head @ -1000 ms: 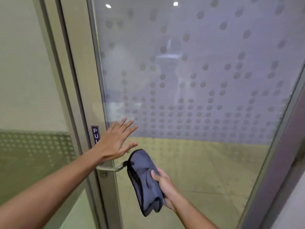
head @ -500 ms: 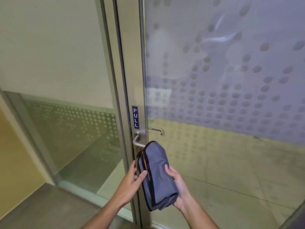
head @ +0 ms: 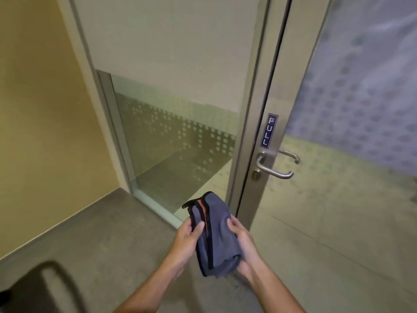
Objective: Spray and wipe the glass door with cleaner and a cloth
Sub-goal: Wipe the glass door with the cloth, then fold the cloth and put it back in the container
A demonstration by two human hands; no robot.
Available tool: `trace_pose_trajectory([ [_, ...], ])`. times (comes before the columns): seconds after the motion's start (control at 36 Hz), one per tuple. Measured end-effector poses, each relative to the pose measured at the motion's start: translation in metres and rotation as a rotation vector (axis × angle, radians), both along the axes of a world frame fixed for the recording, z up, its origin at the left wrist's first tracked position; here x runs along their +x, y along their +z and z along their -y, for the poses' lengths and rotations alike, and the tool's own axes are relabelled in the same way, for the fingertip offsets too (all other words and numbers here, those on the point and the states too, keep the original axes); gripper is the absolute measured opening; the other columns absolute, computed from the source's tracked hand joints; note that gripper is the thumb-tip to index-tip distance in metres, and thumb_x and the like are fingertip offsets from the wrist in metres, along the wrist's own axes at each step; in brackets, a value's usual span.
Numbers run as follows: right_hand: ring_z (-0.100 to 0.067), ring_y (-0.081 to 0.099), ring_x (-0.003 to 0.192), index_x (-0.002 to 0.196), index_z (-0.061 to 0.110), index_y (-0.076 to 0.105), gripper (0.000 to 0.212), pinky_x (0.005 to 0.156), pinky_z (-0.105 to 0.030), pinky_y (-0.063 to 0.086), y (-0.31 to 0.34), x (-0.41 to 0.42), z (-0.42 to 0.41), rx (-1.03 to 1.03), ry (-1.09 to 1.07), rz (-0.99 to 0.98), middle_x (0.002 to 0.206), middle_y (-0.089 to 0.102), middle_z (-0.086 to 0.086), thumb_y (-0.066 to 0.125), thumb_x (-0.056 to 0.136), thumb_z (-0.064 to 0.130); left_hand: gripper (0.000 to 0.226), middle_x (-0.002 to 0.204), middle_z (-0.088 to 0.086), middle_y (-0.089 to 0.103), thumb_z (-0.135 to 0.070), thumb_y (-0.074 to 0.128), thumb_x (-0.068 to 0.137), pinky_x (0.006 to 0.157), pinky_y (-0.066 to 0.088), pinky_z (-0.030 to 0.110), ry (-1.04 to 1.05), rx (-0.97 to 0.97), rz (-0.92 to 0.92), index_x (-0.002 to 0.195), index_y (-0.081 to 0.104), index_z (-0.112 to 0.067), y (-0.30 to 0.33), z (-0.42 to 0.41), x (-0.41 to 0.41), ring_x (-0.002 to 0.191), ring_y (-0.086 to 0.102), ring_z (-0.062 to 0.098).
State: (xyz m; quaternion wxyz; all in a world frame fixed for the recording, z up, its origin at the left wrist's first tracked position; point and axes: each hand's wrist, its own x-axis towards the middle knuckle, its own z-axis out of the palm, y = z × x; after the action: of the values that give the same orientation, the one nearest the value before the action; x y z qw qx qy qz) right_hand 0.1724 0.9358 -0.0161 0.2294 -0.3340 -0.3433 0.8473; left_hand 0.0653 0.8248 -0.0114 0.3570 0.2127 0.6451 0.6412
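A folded grey-blue cloth (head: 216, 236) with a black edge and an orange strip is held low in front of me. My left hand (head: 187, 239) grips its left side and my right hand (head: 244, 247) holds its right side and bottom. The glass door (head: 352, 123) with a frosted dot pattern stands to the right, a little beyond the cloth. Its metal frame carries a blue PULL sign (head: 268, 130) and a lever handle (head: 274, 169). No spray bottle is in view.
A fixed glass side panel (head: 176, 141) with dots stands left of the door frame. A yellow wall (head: 42, 109) closes the left side. Grey floor (head: 108, 240) lies below. A dark blurred object (head: 47, 288) sits at the bottom left.
My left hand left the glass and took hold of the cloth's left side. The view swung left and down, so the door now sits at the right and the cloth is off the handle.
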Motion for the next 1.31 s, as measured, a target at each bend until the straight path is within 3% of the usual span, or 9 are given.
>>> trace_pose_trajectory([
  [0.22,-0.02,0.073,0.108,0.132,0.022,0.062,0.031,0.096,-0.041,0.058,0.008,-0.036,0.068,0.34,0.35,0.252,0.117,0.076,-0.001,0.058,0.103,0.03,0.02,0.096,-0.008,0.076,-0.003,0.068,0.092,0.082,0.053,0.026,0.193,-0.077,-0.022,0.099,0.069,-0.022,-0.011,0.068,-0.041,0.095,0.071,0.011],
  [0.33,-0.005,0.073,0.099,0.123,0.03,0.062,0.034,0.076,-0.018,0.056,0.014,-0.052,0.094,0.388,0.517,0.292,0.11,0.076,0.01,0.071,0.092,0.042,0.022,0.1,0.001,0.075,-0.006,0.076,0.086,0.085,0.054,0.027,0.25,-0.102,-0.057,0.106,0.071,-0.009,-0.015,0.091,-0.052,0.096,0.07,0.017],
  [0.47,-0.012,0.072,0.109,0.126,0.027,0.066,0.042,0.093,-0.037,0.058,0.012,-0.07,0.112,0.368,0.678,0.316,0.117,0.076,0.005,0.074,0.089,0.044,0.027,0.1,0.007,0.078,-0.025,0.08,0.079,0.088,0.058,0.037,0.251,-0.078,-0.064,0.103,0.077,-0.013,-0.009,0.117,-0.059,0.097,0.074,0.023],
  [0.53,-0.018,0.071,0.113,0.126,0.024,0.066,0.046,0.101,-0.046,0.052,0.008,-0.075,0.113,0.343,0.697,0.309,0.118,0.076,0.0,0.079,0.086,0.044,0.007,0.088,-0.001,0.079,-0.014,0.077,0.087,0.076,0.057,0.025,0.273,-0.075,-0.096,0.094,0.078,-0.014,-0.005,0.127,-0.06,0.085,0.074,0.012],
  [0.67,-0.025,0.067,0.096,0.132,0.007,0.06,0.051,0.08,-0.043,0.054,-0.004,-0.083,0.114,0.284,0.725,0.295,0.109,0.074,-0.014,0.074,0.089,0.032,0.006,0.077,-0.006,0.076,-0.005,0.072,0.089,0.062,0.054,0.016,0.406,-0.077,-0.1,0.093,0.075,-0.007,0.003,0.151,-0.057,0.07,0.072,0.005],
  [0.75,-0.029,0.066,0.105,0.13,0.009,0.063,0.052,0.086,-0.052,0.058,-0.004,-0.082,0.115,0.219,0.805,0.228,0.111,0.071,-0.014,0.075,0.089,0.039,0.01,0.083,-0.003,0.076,-0.004,0.075,0.086,0.064,0.054,0.018,0.48,-0.114,-0.111,0.094,0.076,-0.01,0.007,0.16,-0.051,0.073,0.073,0.007],
  [0.86,-0.032,0.07,0.113,0.127,0.013,0.065,0.039,0.08,-0.041,0.061,-0.002,-0.078,0.121,0.242,0.93,0.185,0.117,0.075,-0.012,0.073,0.092,0.026,0.01,0.093,0.009,0.076,-0.001,0.074,0.087,0.062,0.055,0.02,0.505,-0.153,-0.133,0.097,0.074,-0.004,0.017,0.166,-0.033,0.074,0.074,0.011],
  [1.03,-0.038,0.071,0.109,0.121,0.001,0.069,0.044,0.098,-0.046,0.053,-0.019,-0.075,0.123,0.117,0.926,0.274,0.112,0.075,-0.022,0.073,0.08,0.017,0.018,0.096,0.012,0.078,-0.016,0.075,0.09,0.076,0.058,0.031,0.712,-0.216,-0.188,0.103,0.074,-0.005,0.025,0.194,-0.007,0.089,0.075,0.022],
  [1.31,-0.027,0.073,0.098,0.107,0.008,0.075,0.016,0.076,-0.035,0.058,-0.018,-0.062,0.158,0.283,1.129,0.192,0.095,0.08,-0.008,0.065,0.094,0.007,0.019,0.105,0.011,0.074,-0.025,0.059,0.101,0.084,0.054,0.033,0.999,-0.293,0.072,0.11,0.068,-0.01,0.022,0.27,0.06,0.101,0.069,0.024],
])
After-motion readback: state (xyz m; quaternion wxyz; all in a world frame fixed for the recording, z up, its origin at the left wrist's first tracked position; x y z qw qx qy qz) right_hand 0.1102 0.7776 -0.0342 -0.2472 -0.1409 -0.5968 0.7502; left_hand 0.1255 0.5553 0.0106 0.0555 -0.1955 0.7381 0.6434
